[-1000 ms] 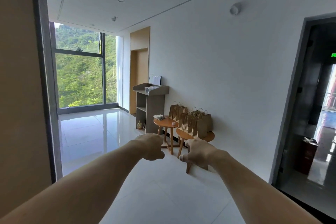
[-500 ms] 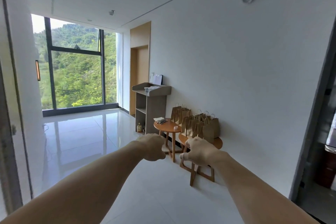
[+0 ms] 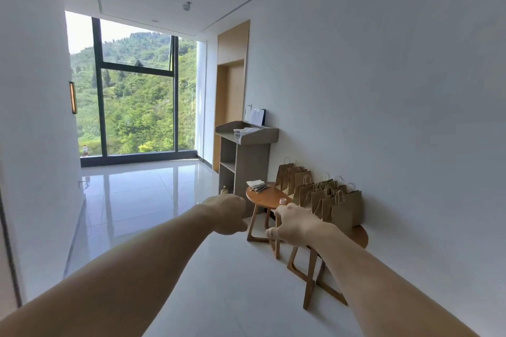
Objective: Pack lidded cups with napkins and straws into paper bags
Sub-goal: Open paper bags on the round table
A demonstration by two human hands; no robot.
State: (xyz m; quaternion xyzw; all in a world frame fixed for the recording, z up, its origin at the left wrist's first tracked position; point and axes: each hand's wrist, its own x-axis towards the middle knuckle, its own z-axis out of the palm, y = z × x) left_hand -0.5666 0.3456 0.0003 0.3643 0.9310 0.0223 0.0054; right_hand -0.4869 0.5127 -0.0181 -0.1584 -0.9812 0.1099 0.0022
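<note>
Paper bags, brown with twisted handles, stand upright in a tight cluster against the white wall, spread over two small round wooden desks. Both hands are held out ahead on straight, bare arms, their backs turned up. The left hand is curled into a fist and holds nothing that shows. The right hand is curled the same way, thumb out to the side, with nothing in it. The two hands are near each other but apart. The bags lie farther off in the room, beyond and to the right of the right hand, and neither hand touches them. On the farther desk a stack of napkins lies by the back edge, and a small pink thing, too small to tell, sits at the near rim. The nearer desk is partly hidden by the right forearm. Behind the desks stands a grey shelf unit with clear plastic things on top
</note>
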